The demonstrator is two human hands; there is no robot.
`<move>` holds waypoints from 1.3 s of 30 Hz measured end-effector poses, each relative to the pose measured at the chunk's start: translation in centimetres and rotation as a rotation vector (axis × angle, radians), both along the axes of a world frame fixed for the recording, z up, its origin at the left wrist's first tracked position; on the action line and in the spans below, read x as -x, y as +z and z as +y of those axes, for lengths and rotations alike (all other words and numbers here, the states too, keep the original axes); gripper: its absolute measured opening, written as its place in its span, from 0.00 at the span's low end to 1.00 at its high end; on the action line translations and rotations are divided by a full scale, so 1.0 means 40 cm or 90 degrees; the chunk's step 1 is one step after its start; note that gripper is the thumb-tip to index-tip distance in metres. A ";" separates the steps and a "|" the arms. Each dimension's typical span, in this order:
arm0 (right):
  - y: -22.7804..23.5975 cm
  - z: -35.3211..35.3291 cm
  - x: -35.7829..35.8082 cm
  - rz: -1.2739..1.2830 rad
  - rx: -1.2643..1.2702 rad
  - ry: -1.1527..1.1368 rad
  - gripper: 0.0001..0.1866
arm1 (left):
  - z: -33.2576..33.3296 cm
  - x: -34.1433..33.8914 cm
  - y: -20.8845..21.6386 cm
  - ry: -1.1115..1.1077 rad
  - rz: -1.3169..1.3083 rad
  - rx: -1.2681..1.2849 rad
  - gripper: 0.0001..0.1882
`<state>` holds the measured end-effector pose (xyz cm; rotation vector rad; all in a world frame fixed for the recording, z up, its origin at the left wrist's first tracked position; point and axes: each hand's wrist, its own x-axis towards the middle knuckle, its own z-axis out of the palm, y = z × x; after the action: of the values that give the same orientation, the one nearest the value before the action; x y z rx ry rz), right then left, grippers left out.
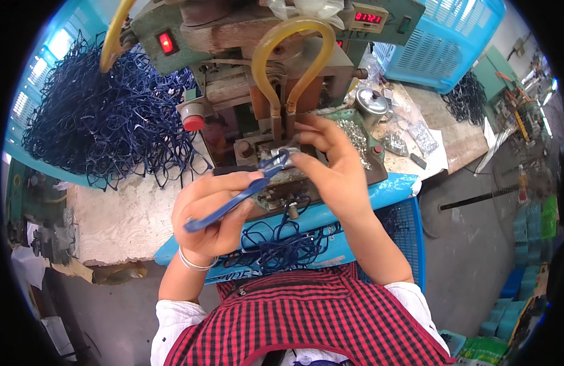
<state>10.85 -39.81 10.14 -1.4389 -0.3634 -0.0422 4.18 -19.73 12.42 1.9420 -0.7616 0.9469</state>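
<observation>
A blue strap (228,206) with a looped end is pinched between the thumb and fingers of my left hand (202,210). Its loop reaches up and right to a small silvery metal piece (286,154) at the work spot of a green bench press (248,146). My right hand (341,174) reaches in from the right, thumb and forefinger at that spot; whether they grip the metal piece or the loop is not clear. More blue straps (282,244) lie in a tangle on blue plastic sheeting (233,271) in front of me.
A large heap of blue straps (111,110) fills a blue basket at left. Right of the press are a tray of small metal parts (355,140), a lidded metal pot (372,102) and bagged parts (422,137). A yellow hose (294,24) loops over the press; a red button (193,122) sits left.
</observation>
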 end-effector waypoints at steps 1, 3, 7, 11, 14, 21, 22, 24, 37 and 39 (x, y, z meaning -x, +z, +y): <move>-0.021 0.009 -0.012 -0.051 0.075 -0.038 0.24 | -0.006 -0.004 -0.016 -0.006 -0.050 0.084 0.10; -0.023 0.020 -0.029 -0.165 0.181 -0.126 0.15 | 0.020 -0.001 0.015 0.011 -0.080 0.082 0.10; -0.092 -0.071 -0.067 -0.267 0.408 -0.327 0.12 | 0.033 0.033 0.094 0.007 0.004 0.216 0.10; -0.196 -0.181 -0.128 -0.263 0.710 -0.381 0.09 | 0.030 -0.053 0.118 0.125 0.152 0.176 0.08; -0.226 -0.190 -0.151 -0.324 0.704 -0.370 0.07 | 0.027 -0.088 0.090 -0.058 0.048 0.298 0.08; -0.232 -0.198 -0.174 -0.348 0.559 -0.397 0.06 | 0.078 -0.027 0.008 -0.016 0.092 0.443 0.04; -0.229 -0.195 -0.176 -0.351 0.550 -0.406 0.06 | 0.088 -0.025 0.008 -0.007 0.088 0.430 0.04; -0.216 -0.190 -0.173 -0.320 0.538 -0.410 0.06 | 0.094 -0.029 0.018 0.012 0.079 0.416 0.05; -0.042 0.035 -0.030 -0.096 0.060 -0.111 0.12 | 0.020 -0.062 0.059 -0.017 0.045 0.353 0.06; -0.043 0.042 -0.030 -0.072 0.014 -0.100 0.20 | 0.026 -0.020 0.072 -0.088 0.059 0.298 0.05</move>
<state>12.06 -38.12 8.43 -1.4881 -0.3437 -0.2491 4.99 -18.69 15.29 1.4940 -0.5522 0.8553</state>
